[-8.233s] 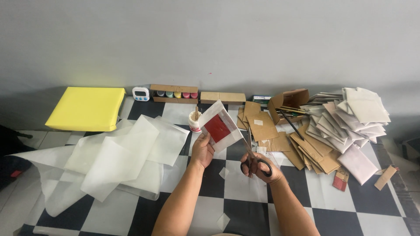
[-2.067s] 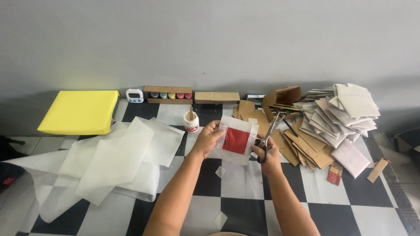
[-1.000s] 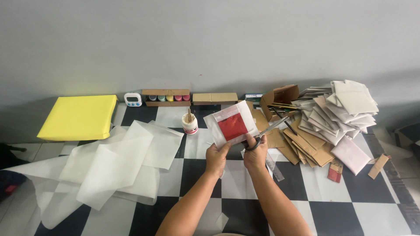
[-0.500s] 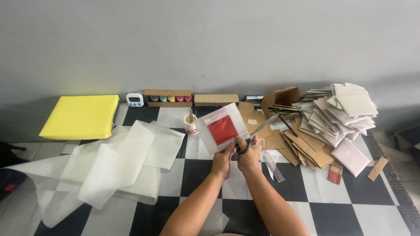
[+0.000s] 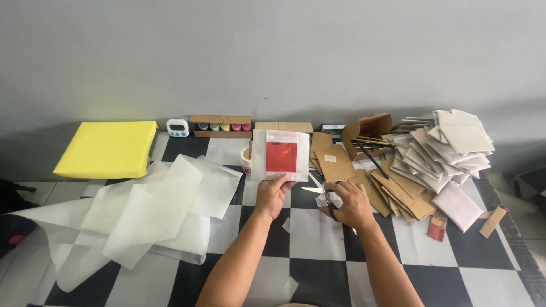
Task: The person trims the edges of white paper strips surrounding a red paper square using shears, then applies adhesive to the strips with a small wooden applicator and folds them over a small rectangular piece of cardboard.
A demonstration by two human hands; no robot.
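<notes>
Mid-frame, my left hand [image 5: 274,193] pinches the red-centred white packet [image 5: 281,154] upright; right hand [image 5: 348,203] grips scissors [image 5: 322,193]; trimming's underway.

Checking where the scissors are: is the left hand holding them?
No, the left hand holds up a white packet with a red square, while the right hand grips the scissors.
</notes>
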